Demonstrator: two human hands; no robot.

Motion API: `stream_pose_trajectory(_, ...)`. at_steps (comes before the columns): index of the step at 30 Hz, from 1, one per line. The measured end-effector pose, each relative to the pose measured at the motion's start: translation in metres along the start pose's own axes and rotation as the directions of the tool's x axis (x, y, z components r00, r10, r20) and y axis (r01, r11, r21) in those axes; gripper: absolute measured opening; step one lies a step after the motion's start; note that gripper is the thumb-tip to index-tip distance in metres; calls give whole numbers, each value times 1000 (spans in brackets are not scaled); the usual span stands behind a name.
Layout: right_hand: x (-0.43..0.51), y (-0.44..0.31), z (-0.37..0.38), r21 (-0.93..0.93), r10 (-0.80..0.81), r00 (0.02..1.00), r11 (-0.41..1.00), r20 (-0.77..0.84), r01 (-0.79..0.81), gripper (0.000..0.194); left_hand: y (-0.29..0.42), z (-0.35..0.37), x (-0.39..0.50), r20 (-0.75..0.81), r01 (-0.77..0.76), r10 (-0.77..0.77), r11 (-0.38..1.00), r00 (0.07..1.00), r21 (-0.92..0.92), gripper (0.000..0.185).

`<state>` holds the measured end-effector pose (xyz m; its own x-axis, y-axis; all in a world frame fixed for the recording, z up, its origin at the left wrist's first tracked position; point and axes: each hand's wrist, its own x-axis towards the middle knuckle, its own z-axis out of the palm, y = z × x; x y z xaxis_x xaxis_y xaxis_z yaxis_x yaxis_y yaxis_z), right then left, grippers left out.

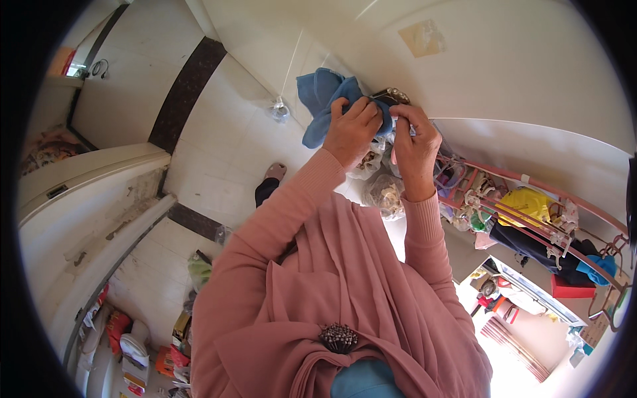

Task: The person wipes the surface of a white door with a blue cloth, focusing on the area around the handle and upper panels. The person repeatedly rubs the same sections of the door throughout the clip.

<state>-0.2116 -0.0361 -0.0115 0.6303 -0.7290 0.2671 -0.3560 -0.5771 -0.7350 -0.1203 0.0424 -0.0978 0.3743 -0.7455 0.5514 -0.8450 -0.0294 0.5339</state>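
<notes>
My left hand [354, 130] grips a folded blue cloth [323, 94], with its fingers curled over the fabric. The cloth hangs out to the left of that hand. My right hand [415, 134] is at the cloth's right end, its fingers bent and close together near a small item; whether it holds the cloth or that item, I cannot tell. Just beyond both hands lies a dark object with a beaded, ornate edge [395, 94], partly hidden by the cloth. The pale wall or panel rises behind it.
Tied plastic bags [384, 193] stand on the floor below my hands. A pink metal rack [537, 199] with bags and clothes is at the right. A small plastic-wrapped thing [278, 112] is by the wall. An open door [94, 174] stands at the left.
</notes>
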Motion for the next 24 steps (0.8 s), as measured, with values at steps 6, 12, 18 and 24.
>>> stream_pose_trajectory(6, 4, -3, 2, -46, -106, 994, 994, -40, 104, 18, -13, -2, -19, -11, -192, 192, 974, 981, -121, 28)
stream_pose_trajectory(12, 1, -11, -4, -11, 42, 999, 999, 26, -42, 16, -2, -25, -40, -65, 307, -487, 643, 871, -702, 29)
stream_pose_trajectory(18, 2, -15, -6, -52, 14, 998, 999, 60, -11, 17, -13, -50, -39, 316, 235, -825, -228, 469, -945, 26)
stream_pose_trajectory(24, 4, -17, -16, -87, -88, 988, 991, 125, 100, 20, -38, -49, -19, -48, 433, -731, 454, 681, -779, 29)
